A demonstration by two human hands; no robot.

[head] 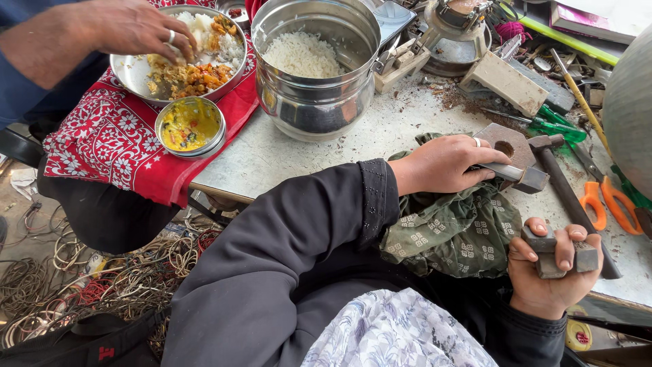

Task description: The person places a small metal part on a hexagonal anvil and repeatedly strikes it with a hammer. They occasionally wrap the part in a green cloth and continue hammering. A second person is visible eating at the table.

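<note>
**Metal blocks in both hands, lunch at the elbow**

Nearest the camera, a white-and-grey patterned cloth covers the person's lap, with black sleeves reaching forward over it. Their right hand is closed around a short dull-grey metal T-shaped block, thumb and fingers wrapped over its bar, held just off the bench edge. Their left hand, ring on one finger, is curled around a flat grey steel bar that lies against a rusty brown metal plate with a round hole. Under that hand sits a crumpled olive-green printed cloth.

Risks, as I judge them: the T-block is heavy and held over the lap, so a loosened hold would drop it onto the legs. Metal dust and brown shavings lie on the pale, scratched bench close to the open shiny steel pot of white rice, and grit could get into the food. A dark-handled hammer lies slanted beside the plate, easy to knock.

Farther left, another person's hand picks at a round steel plate of rice and curry on a red patterned cloth, beside a small steel bowl of yellow curry. Orange-handled scissors lie at right.
</note>
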